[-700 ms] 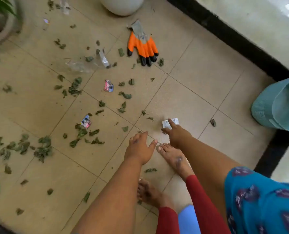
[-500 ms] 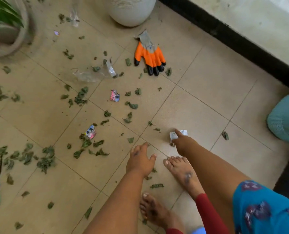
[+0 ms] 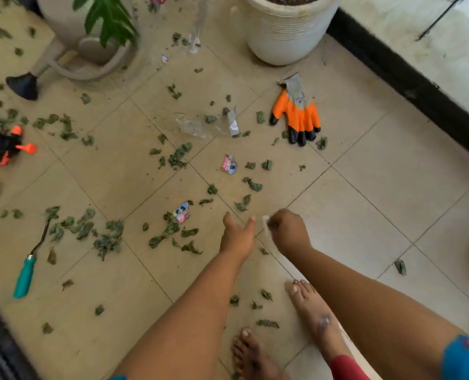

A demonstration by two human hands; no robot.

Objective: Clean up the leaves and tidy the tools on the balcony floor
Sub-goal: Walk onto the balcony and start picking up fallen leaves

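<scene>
Your right hand (image 3: 287,231) is curling its grip round a small white scrap (image 3: 265,224), while your left hand (image 3: 237,234) is hanging open and empty beside it. By my judgement you are barely starting: leaves (image 3: 107,238) are littering the floor (image 3: 378,193), and the glove (image 3: 296,116) and teal-handled tool (image 3: 26,275) are lying untouched.

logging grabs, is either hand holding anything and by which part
The right hand grips a small white scrap; where on it is hidden. The left hand holds nothing.
</scene>
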